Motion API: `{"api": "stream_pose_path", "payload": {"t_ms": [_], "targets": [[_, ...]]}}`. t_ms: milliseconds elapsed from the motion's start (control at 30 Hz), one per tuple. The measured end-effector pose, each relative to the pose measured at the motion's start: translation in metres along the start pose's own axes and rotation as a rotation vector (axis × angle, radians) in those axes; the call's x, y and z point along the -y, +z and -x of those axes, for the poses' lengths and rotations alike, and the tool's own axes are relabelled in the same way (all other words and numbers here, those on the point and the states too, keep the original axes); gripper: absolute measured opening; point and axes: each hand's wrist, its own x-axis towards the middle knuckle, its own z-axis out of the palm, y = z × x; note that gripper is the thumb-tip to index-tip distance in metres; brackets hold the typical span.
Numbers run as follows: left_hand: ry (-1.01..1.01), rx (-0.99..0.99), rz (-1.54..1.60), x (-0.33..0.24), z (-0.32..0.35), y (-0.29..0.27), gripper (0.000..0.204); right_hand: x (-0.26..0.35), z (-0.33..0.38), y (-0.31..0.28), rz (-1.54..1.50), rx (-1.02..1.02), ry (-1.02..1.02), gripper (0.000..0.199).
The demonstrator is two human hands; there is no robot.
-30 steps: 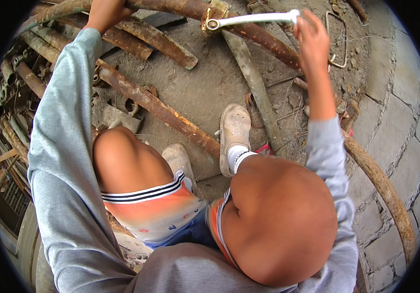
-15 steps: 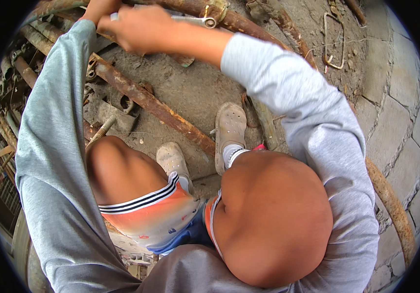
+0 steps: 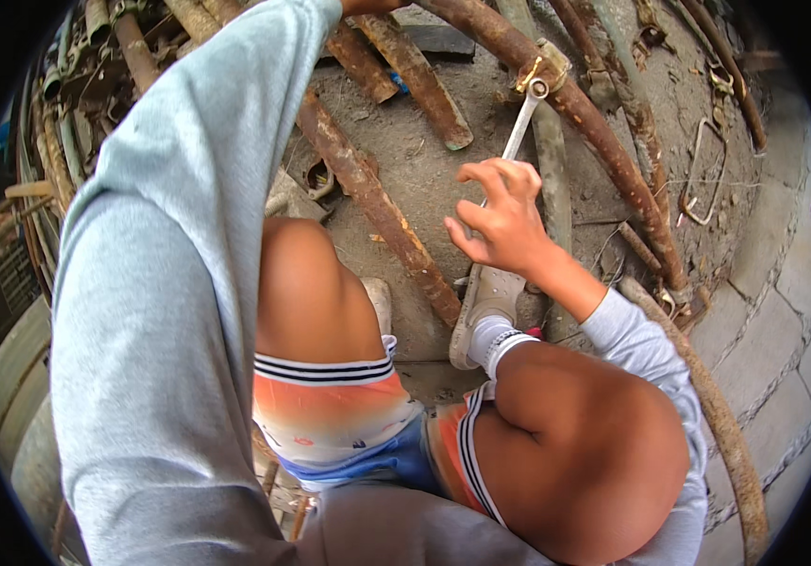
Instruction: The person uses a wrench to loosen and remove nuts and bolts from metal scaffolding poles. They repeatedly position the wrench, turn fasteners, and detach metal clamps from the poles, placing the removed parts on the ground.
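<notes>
My right hand (image 3: 511,215) is loosely curled on the handle of a steel combination wrench (image 3: 521,127). The wrench's ring end sits at the bolt of a pipe clamp (image 3: 547,68), which is fixed around a long rusty pipe (image 3: 603,123). Part of the handle is hidden by my fingers. My left arm reaches to the top edge, where only a sliver of my left hand (image 3: 372,6) shows beside the pipe's upper end. Its fingers are out of the picture.
Rusty pipe lengths (image 3: 377,212) lie on the dirt ground between my feet and beyond. More pipes and scrap (image 3: 127,42) are heaped at the upper left. A bent metal rod (image 3: 704,174) and grey paving blocks (image 3: 754,321) are on the right, with a curved rusty pipe (image 3: 721,429) alongside.
My right hand has swung down and toward me from beside my left hand, bringing the wrench handle round. The view has shifted left, showing the clamp more fully.
</notes>
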Motion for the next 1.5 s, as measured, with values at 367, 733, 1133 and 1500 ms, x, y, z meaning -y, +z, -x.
{"api": "stream_pose_path", "payload": {"t_ms": [367,733,1133,1500], "targets": [[-0.034,0.104,0.032,-0.009,-0.009,-0.009,0.032,-0.03,0.066,-0.005,-0.263,-0.269,0.28,0.02],[-0.035,0.164,-0.034,-0.006,-0.005,-0.008,0.031,-0.043,0.085,-0.032,-0.118,-0.423,0.785,0.028],[-0.088,0.165,-0.034,-0.005,0.0,-0.014,0.031,-0.152,0.012,-0.115,-0.458,-0.413,0.982,0.05],[-0.083,0.187,-0.024,-0.009,-0.016,-0.008,0.04,-0.197,-0.183,-0.079,0.025,-0.45,0.348,0.029]]}}
